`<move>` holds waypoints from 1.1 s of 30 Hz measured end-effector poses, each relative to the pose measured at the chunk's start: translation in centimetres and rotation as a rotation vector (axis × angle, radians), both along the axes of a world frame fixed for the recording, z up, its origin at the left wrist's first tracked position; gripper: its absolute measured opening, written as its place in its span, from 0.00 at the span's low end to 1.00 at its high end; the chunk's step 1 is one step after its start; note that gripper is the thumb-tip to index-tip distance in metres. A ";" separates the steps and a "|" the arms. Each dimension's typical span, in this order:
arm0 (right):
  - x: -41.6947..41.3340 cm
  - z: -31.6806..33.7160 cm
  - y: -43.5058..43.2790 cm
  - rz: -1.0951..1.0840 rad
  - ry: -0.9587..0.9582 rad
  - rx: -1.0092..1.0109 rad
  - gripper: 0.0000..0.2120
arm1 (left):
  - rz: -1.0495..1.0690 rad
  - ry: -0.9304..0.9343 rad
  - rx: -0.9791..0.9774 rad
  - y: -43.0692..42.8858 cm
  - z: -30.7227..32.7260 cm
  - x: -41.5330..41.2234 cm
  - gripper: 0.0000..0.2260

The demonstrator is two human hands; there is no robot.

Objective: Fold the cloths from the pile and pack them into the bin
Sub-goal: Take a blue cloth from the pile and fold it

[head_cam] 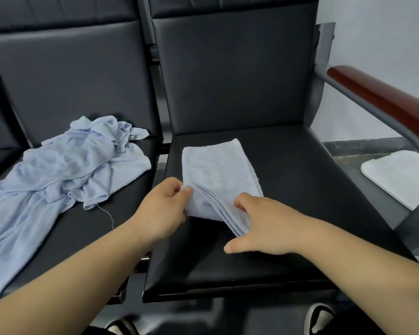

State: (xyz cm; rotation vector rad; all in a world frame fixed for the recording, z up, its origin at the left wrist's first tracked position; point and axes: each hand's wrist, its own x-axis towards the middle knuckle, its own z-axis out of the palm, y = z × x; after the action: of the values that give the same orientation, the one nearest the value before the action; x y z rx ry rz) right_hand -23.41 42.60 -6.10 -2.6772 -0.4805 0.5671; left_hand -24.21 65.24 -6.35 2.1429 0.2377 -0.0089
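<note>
I see the left hand (162, 209) pinching the near left corner of the folded cloth (218, 170), fingers (177, 189) curled tight on it. The right hand (264, 223) grips the stacked near edge, fingers curled into the layers, thumb stretched out over the seat (300, 189). The far half of the cloth lies flat on that black seat. The crumpled blue pile (70, 165) sits on the next seat to the left.

Single head-worn wide-angle view. Looks forward and down onto black bench seat (288, 187), close above it; shoes (319, 320) at bottom edge.
</note>
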 end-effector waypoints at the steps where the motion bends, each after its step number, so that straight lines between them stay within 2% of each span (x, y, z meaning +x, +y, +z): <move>1: -0.2 -0.3 0.4 -0.004 -0.039 -0.025 0.38 | 0.008 -0.006 -0.018 0.0 0.1 0.0 0.12; 5: 0.1 -1.1 1.4 -0.034 -0.194 -0.064 0.18 | 0.029 0.006 -0.073 -0.1 0.4 0.1 0.12; 6: 0.7 -1.1 1.2 -0.064 -0.182 -0.033 0.13 | 0.036 0.012 -0.084 0.0 0.5 0.3 0.12; 8: 2.2 -0.8 0.4 -0.178 -0.033 0.110 0.03 | 0.061 0.055 -0.133 0.5 1.0 0.6 0.10; 11: 3.6 -0.1 -1.0 -0.463 0.440 0.513 0.08 | 0.090 0.295 -0.221 1.7 1.7 0.7 0.07; 12: 3.8 0.1 -1.4 -0.528 0.544 0.585 0.06 | 0.090 0.416 -0.260 2.0 1.9 0.5 0.05; 14: 4.1 0.1 -2.0 -0.559 0.616 0.613 0.06 | 0.062 0.589 -0.312 2.7 2.0 0.4 0.02; 18: 4.7 0.1 -1.8 -0.565 0.599 0.583 0.01 | 0.072 0.583 -0.329 3.1 1.8 1.0 0.03; 21: 5.2 -0.1 -1.4 -0.612 0.500 0.545 0.13 | 0.099 0.496 -0.283 2.8 1.4 1.4 0.07; 22: 5.5 -0.1 -1.1 -0.629 0.460 0.541 0.14 | 0.101 0.461 -0.270 2.8 1.3 1.6 0.08; 25: 6.4 0.0 -0.4 -0.663 0.365 0.552 0.07 | 0.112 0.369 -0.251 2.8 1.0 2.5 0.08; 30: 7.8 -0.3 0.7 -0.685 0.321 0.563 0.14 | 0.127 0.295 -0.229 2.7 0.4 4.2 0.09; 33: 8.9 -1.0 0.9 -0.702 0.294 0.537 0.14 | 0.105 0.268 -0.190 2.9 -0.4 5.5 0.09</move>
State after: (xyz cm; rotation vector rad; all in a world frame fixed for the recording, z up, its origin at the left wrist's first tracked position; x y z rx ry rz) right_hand -14.46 43.47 -7.06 -2.0063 0.3446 0.5051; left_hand -18.74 68.19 -6.78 1.9338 0.4863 -0.2498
